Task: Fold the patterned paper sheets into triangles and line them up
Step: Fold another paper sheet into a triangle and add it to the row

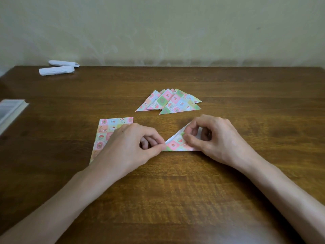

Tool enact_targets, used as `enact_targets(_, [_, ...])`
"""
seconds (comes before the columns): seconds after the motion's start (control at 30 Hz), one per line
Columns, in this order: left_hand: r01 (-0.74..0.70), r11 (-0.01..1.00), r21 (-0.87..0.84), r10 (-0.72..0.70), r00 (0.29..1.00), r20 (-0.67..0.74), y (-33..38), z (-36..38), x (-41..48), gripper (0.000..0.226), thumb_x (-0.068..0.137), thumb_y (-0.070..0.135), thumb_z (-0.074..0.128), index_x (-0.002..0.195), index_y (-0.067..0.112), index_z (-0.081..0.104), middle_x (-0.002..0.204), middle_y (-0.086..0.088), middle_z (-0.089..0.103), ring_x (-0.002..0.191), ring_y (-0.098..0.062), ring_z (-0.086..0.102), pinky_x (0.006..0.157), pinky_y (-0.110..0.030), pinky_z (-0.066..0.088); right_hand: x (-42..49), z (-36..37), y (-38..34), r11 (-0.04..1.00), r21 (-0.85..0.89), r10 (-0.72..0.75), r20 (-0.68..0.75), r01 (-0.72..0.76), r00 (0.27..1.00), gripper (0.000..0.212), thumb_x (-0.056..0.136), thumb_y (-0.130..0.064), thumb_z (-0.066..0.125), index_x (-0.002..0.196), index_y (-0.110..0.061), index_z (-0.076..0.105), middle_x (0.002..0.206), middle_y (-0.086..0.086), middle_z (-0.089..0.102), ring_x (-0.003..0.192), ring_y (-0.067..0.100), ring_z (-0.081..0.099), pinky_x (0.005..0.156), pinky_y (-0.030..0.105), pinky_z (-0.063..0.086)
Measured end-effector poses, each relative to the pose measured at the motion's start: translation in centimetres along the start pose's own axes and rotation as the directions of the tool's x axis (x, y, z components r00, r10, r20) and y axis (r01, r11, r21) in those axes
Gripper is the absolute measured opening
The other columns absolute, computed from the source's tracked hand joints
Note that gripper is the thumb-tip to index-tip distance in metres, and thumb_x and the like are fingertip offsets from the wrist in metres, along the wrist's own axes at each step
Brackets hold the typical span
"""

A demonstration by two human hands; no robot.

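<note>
Table: brown wood grain, carries all items listed
White rolls: two, side by side at the far left corner
Pale flat object: at the left edge, cut off by the frame; kind cannot be told
Unfolded paper: patterned, flat, left of centre; near part covered by the left hand; sheet count cannot be told
Left hand: thumb and forefinger pinch the left corner of the half-folded sheet; other fingers curled under
Folded triangles: overlapping row beyond the hands, toward the far edge
Half-folded sheet: triangle at table centre, long edge facing the near edge, white underside showing along the slant
Right hand: thumb and forefinger pinch the slanted edge; remaining fingers curled
</note>
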State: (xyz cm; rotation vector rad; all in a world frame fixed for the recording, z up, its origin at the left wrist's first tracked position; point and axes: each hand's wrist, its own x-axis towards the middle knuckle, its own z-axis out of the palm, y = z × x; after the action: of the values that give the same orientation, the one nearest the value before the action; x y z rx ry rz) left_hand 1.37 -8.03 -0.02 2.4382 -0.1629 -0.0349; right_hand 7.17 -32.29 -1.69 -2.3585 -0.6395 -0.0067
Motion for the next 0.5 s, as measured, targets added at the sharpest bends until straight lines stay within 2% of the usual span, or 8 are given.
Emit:
enact_targets(0.23, [0.004,1.000,0.005,-0.004,1.000,-0.010,-0.07,0.11,0.14,0.006,0.088,0.037,0.078,0.087,0.043,0.079,0.073,0.027,0.066,0.070,-0.001,0.062,0.062,-0.007,0.040,0.20,0.35,0.16,1.000,-0.009,0.027,-0.029,-0.028,0.999,0.011,0.088,-0.035,0.076,0.080,-0.034,0.068,0.078,-0.017,0.064,0.071,0.008,0.059,0.063,0.020,0.038])
enact_targets(0.5, [-0.048,0.998,0.033,0.048,0.999,-0.005,-0.26,0.01,0.17,0.012,0.087,0.038,0.079,0.090,0.050,0.079,0.078,0.024,0.069,0.078,-0.004,0.064,0.063,-0.010,0.041,0.39,0.46,0.25,0.999,0.006,0.036,-0.033,-0.036,0.999,0.010,0.088,-0.035,0.076,0.081,-0.033,0.070,0.072,-0.017,0.063,0.066,0.009,0.058,0.063,0.026,0.043])
